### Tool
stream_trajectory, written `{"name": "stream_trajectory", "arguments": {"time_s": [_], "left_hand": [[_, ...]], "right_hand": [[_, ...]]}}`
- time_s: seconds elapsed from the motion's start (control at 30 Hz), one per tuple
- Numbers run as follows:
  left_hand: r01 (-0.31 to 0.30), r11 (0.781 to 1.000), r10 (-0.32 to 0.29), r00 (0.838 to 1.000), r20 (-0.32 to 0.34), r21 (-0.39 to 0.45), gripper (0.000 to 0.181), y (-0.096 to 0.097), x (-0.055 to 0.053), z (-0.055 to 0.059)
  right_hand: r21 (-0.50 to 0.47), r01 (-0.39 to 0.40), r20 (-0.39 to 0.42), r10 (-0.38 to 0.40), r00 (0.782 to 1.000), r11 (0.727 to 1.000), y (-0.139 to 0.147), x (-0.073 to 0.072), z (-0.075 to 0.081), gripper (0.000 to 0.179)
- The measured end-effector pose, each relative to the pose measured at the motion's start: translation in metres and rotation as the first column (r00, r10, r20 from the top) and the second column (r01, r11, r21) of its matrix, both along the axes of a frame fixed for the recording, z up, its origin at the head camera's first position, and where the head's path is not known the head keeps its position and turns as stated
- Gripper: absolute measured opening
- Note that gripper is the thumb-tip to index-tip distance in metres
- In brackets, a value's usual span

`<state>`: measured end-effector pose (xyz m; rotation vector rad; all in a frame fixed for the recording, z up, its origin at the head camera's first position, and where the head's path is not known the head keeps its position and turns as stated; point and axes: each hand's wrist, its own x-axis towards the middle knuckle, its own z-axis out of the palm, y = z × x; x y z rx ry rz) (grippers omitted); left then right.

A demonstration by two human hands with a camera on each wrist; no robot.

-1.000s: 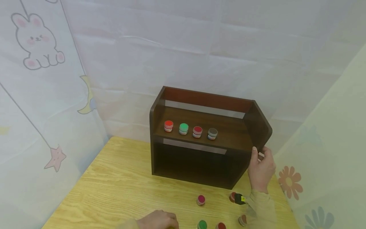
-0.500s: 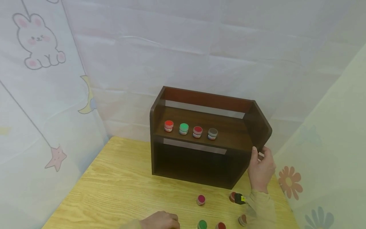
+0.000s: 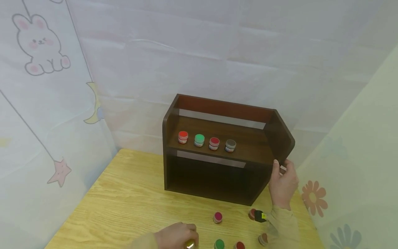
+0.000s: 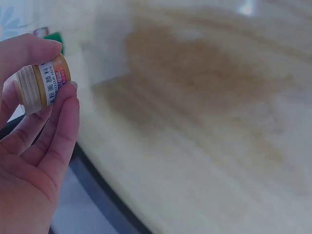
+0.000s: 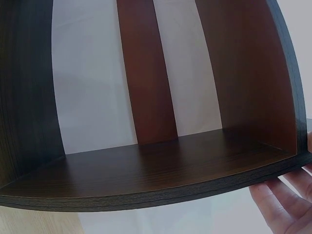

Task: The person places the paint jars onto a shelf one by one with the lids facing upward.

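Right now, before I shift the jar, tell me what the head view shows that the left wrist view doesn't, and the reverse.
Only the head view shows the dark brown shelf, its four jars, the right hand holding its right side, and the bunny drawing.

Only the left wrist view shows the held jar's printed label and ribbed cap.

Both show the left hand gripping that jar, and the wood-grain table, blurred in the wrist view.

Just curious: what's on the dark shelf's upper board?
On the upper board, near its front edge, stand a bright red jar, a light green jar, a dark red jar and a grey jar. The patches beneath them are covered.
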<state>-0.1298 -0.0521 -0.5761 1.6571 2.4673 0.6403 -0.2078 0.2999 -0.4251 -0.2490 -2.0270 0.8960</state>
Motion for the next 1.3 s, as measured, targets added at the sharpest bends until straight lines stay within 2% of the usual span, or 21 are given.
{"name": "stream_trajectory", "arguments": {"time_s": [0.07, 0.13, 0.27, 0.47, 0.63, 0.83, 1.03, 1.3], "left_hand": [[-0.025, 1.0, 0.025, 0.999, -0.022, 0.019, 0.014, 0.001, -0.002, 0.006], [-0.052, 0.998, 0.052, 0.999, -0.011, 0.036, 0.019, 0.002, -0.005, 0.013], [-0.1, 0.99, 0.095, 0.994, 0.052, 0.095, 0.025, 0.005, -0.013, 0.029], [-0.159, 0.966, 0.145, 0.986, 0.082, 0.203, 0.029, 0.011, -0.023, 0.055], [-0.193, 0.946, 0.17, 0.979, 0.108, 0.261, 0.029, 0.015, -0.031, 0.069], [-0.186, 0.932, 0.166, 0.982, 0.088, 0.313, 0.031, 0.02, -0.041, 0.082], [-0.165, 0.932, 0.148, 0.986, 0.077, 0.323, 0.029, 0.025, -0.048, 0.098], [-0.102, 0.93, 0.113, 0.994, -0.009, 0.352, 0.022, 0.036, -0.054, 0.121]], "right_hand": [[0.0, -0.001, -0.002, 0.001, 1.0, 1.0, 0.0, 0.0, 0.0, 0.03], [-0.001, -0.002, -0.003, 0.002, 1.0, 1.0, 0.0, 0.0, 0.0, 0.03], [-0.001, -0.002, -0.005, 0.002, 1.0, 1.0, 0.0, 0.001, 0.001, 0.03], [-0.004, -0.001, 0.006, 0.001, 1.0, 1.0, -0.001, 0.001, 0.001, 0.03], [-0.003, 0.002, 0.012, -0.002, 1.0, 1.0, -0.001, 0.001, 0.001, 0.03], [0.0, 0.005, 0.005, -0.005, 1.0, 1.0, -0.002, 0.001, 0.002, 0.03], [-0.002, 0.002, 0.006, -0.002, 1.0, 1.0, -0.002, 0.001, 0.002, 0.031], [0.006, 0.009, 0.01, -0.009, 1.0, 1.0, -0.001, 0.001, 0.001, 0.031]]}}
